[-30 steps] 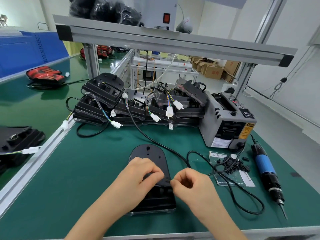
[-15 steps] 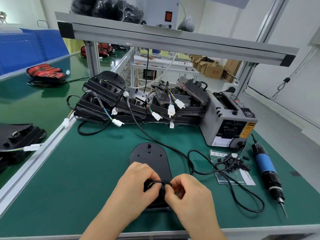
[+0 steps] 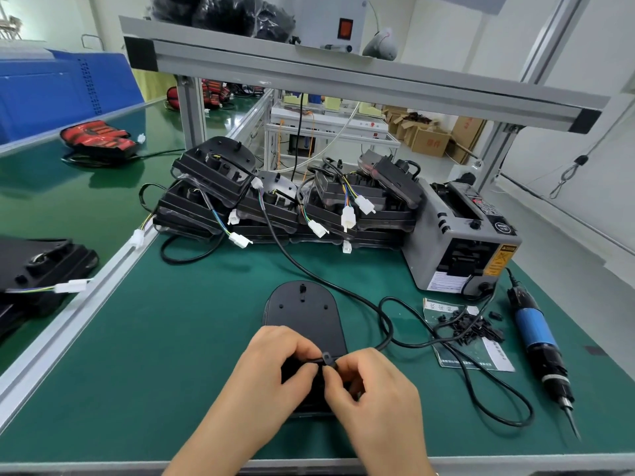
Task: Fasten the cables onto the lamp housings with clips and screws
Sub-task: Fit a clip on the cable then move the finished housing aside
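Where clip [image 3: 327, 357] meets cable [image 3: 382, 322] over housing [image 3: 302, 312]'s near end, step: probably clip fitting.
Left hand [image 3: 275, 369]: fingers pinch cable.
Right hand [image 3: 376, 389]: fingers pinch clip.
Next: seat clip, then fetch screwdriver [image 3: 536, 334] at right.

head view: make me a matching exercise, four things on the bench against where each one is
Things
1. electric screwdriver
2. loose clips
3. lamp housing
4. grey machine

Places
a. front centre, partly under the left hand and right hand
b. lying at the far right, tip toward the near edge
c. heaped on a printed sheet
d. standing at the back right

Pairs: 1-b, 2-c, 3-a, 4-d
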